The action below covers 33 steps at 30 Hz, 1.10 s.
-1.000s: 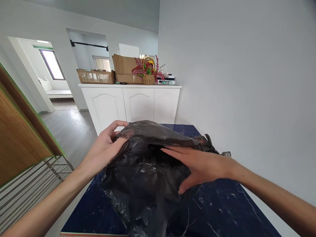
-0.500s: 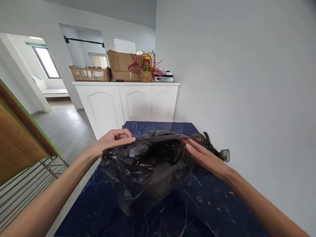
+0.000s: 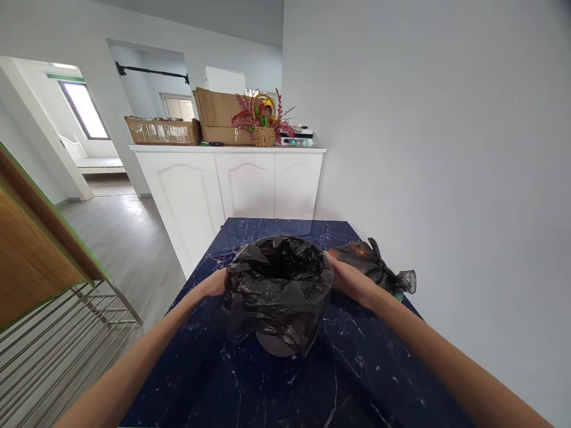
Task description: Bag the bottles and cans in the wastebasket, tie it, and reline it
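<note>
Pale-walled room, white panelled cabinet (image 3: pixel 187 187) well beyond the fingertips, glossy dark-blue marbled tabletop (image 3: pixel 383 368) under the hands. Round dark-grey bin (image 3: pixel 277 345) stands on it between the two hands, its lower front showing below a thin, crinkled black plastic bag (image 3: pixel 272 303). Bag lines the bin, mouth open, edge folded out over the rim and hanging loose on the near side. Left hand (image 3: pixel 216 282) is at the bag's left side; its fingers go out of sight there, can't tell if spread or together. Right hand (image 3: pixel 350 278) lies along the right side, fingertips against the bag near the rim; grip mostly hidden, can't tell if anything is pinched. Knotted black plastic bag (image 3: pixel 366 257) lies just beyond the right fingers.

Risks, my judgement: uneven tugging could slip the fold off the rim; fingertips digging in could tear the thin film; a one-sided push could slide the bin on the smooth top; the right hand could knock the knotted bag.
</note>
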### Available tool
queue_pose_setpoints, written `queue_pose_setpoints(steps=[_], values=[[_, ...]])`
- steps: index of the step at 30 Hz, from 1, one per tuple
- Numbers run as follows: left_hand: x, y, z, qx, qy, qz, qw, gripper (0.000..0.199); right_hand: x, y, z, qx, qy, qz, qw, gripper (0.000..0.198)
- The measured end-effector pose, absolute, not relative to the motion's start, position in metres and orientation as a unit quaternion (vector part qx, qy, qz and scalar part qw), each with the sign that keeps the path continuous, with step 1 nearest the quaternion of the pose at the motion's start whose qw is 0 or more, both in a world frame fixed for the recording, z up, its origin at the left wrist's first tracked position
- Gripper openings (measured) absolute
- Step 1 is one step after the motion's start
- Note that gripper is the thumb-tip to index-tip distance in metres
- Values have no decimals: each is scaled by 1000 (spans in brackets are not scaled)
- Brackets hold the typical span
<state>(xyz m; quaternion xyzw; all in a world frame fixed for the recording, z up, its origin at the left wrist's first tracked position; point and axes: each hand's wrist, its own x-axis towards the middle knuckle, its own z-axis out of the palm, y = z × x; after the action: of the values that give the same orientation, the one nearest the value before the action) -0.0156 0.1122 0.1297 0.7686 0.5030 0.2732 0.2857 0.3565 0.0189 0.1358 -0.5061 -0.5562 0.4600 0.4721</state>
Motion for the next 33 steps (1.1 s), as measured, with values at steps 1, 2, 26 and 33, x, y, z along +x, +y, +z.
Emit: queue_pose_setpoints(steps=[1,2,26,33], values=[[-19,109,134,766,507,271,286,41,359,15,141,-501,-547,476,472,60],[-23,105,140,763,506,278,290,51,361,10,147,-496,-536,485,480,58],[-15,-12,38,809,435,165,360,124,357,-70,175,-546,-416,453,569,103],[-44,-30,-5,840,469,233,140,69,466,-117,150,-597,-398,383,582,99]])
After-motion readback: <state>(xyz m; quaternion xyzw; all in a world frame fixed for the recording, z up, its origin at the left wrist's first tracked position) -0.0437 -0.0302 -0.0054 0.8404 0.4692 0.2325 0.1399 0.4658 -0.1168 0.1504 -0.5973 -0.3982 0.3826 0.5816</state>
